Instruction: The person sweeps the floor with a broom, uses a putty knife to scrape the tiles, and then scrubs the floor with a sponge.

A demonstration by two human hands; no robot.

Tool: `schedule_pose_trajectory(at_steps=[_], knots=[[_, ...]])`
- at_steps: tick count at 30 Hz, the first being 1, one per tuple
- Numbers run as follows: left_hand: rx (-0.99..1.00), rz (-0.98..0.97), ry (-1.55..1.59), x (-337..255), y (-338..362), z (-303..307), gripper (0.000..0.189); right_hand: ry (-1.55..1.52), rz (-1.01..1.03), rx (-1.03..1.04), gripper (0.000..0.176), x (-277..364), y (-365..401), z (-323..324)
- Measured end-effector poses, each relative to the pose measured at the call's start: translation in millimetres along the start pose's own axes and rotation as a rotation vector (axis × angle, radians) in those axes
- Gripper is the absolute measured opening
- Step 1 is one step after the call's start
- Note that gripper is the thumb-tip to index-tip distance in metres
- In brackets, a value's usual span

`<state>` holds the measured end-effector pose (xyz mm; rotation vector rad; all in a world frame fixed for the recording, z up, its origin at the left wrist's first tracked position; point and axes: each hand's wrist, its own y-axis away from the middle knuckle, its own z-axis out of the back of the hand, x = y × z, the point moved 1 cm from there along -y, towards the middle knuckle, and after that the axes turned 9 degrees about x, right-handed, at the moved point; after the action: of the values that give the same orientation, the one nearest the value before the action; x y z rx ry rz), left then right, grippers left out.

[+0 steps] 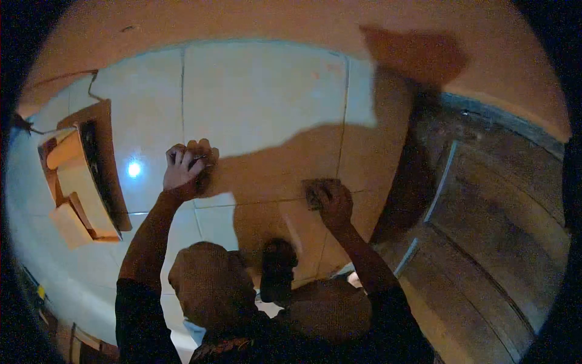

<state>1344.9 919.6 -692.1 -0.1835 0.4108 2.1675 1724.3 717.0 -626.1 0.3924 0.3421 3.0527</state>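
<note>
On the pale tiled floor, my left hand [187, 167] rests with its fingers curled down; what they hold, if anything, is hidden in shadow. My right hand [334, 203] grips a small dark flat block [313, 191] against the tiles, with the fingers bent over its right part. The block lies close to a joint between tiles. My own shadow covers the floor between and around the hands. A dark upright object [278, 270], too dim to name, stands between my knees.
An open cardboard box [76, 176] with a dark side lies on the left. A cord [91, 88] runs near it. Along the top is an orange-brown wall [260, 21]. To the right is a dark wooden panelled surface [485, 206]. Light glares off the tiles beside the box.
</note>
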Motion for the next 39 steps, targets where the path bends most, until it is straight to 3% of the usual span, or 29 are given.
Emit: schedule_pose_trajectory(at_steps=[1,2,4,5,6,7,10,11,12,14,15,17,19,22,23,26,27,29,32,34,36,39], knots=[[-0.008,-0.006,0.003,3,-3,2,0.058,0.129,0.080,-0.070,0.028,-1,0,-4],[-0.049,-0.012,-0.034,5,-5,-1,0.057,0.215,0.024,-0.099,0.029,-20,-17,-15],[-0.126,-0.016,-0.099,6,-1,-11,0.056,0.390,0.082,-0.385,0.033,-60,-114,-11],[-0.124,-0.003,-0.058,2,3,-11,0.055,0.538,0.015,-0.250,0.033,-73,-166,6],[-0.113,0.010,-0.016,-3,1,-4,0.055,0.330,-0.026,-0.154,0.033,-82,-218,25],[-0.114,0.022,0.013,-3,-2,4,0.054,0.177,-0.220,-0.102,0.033,-97,-260,24],[-0.249,0.149,0.016,-11,4,11,0.055,0.339,0.122,-0.329,0.034,-102,-234,17],[-0.211,0.235,0.104,-4,18,2,0.057,0.400,-0.029,-0.115,0.036,-76,-195,24],[-0.239,0.297,0.135,-2,32,2,0.057,0.411,-0.023,-0.215,0.040,-78,-154,-4],[-0.303,0.417,0.184,-3,54,13,0.056,0.468,0.073,-0.203,0.051,-48,-50,-7],[-0.324,0.482,0.112,5,82,1,0.059,0.157,-0.141,0.066,0.055,-43,-3,-29],[-0.317,0.628,-0.031,-1,111,-13,0.060,0.087,-0.190,0.143,0.054,-37,8,-16],[-0.287,0.796,-0.038,-13,109,-7,0.055,0.247,-0.215,-0.030,0.044,-40,-14,-9],[-0.268,0.708,-0.138,-4,114,-21,0.052,0.040,-0.392,-0.161,0.011,-73,-161,35],[-0.246,0.663,-0.225,-11,107,-7,0.050,0.110,-0.191,-0.324,0.013,-84,-187,46],[-0.300,0.701,-0.181,0,116,-24,0.049,0.222,-0.142,-0.285,0.016,-79,-173,32],[-0.314,0.754,-0.098,7,124,-35,0.049,-0.073,-0.567,0.056,0.032,-48,-143,40],[-0.299,0.722,-0.168,-9,111,-13,0.049,0.066,-0.199,-0.202,0.049,-27,-42,-13],[-0.413,0.772,-0.080,-7,105,-13,0.051,0.105,-0.346,0.035,0.042,2,-12,-15],[-0.455,0.826,-0.036,-17,103,-6,0.050,0.080,-0.435,0.016,0.040,-13,-54,1],[-0.367,0.809,-0.060,-17,112,-11,0.052,0.001,-0.535,0.020,0.038,-23,-93,15],[-0.448,0.860,-0.095,-8,104,-21,0.053,-0.239,-0.605,-0.014,0.038,50,-77,56]])
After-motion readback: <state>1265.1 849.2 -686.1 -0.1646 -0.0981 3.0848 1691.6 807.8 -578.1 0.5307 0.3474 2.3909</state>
